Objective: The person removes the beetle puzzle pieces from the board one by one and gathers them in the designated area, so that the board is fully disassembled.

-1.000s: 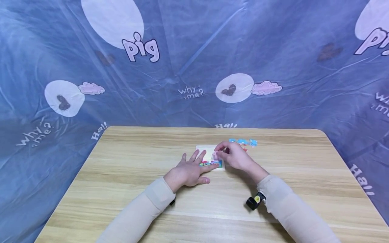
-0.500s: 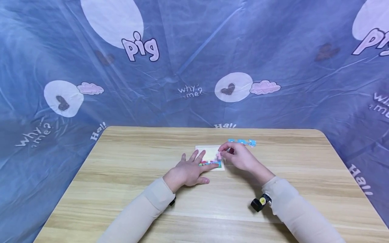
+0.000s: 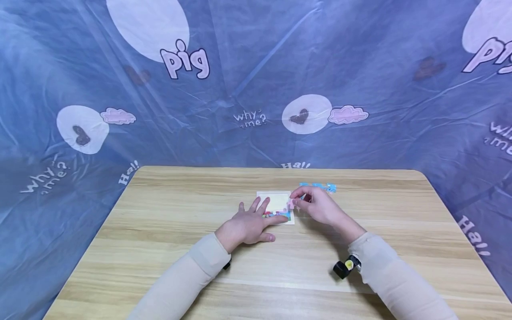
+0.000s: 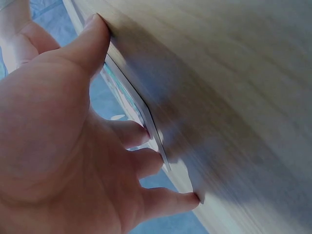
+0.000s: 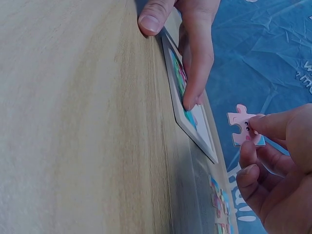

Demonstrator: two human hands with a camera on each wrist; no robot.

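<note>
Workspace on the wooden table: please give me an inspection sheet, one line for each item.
Surface: wooden table, light grain.
Job's things: puzzle tray partly filled; pink puzzle piece held above it.
Clutter: loose blue pieces behind the right hand.
Grippers: left hand rests flat, fingers on the tray; right hand pinches the pink piece.
Cables: nothing seen; black wrist camera on the right sleeve.
Surroundings: blue printed sheet behind and around the table.

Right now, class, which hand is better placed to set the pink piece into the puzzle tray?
Probably the right hand: it pinches the pink puzzle piece beside the tray, while the left hand lies flat, holding the tray.
</note>
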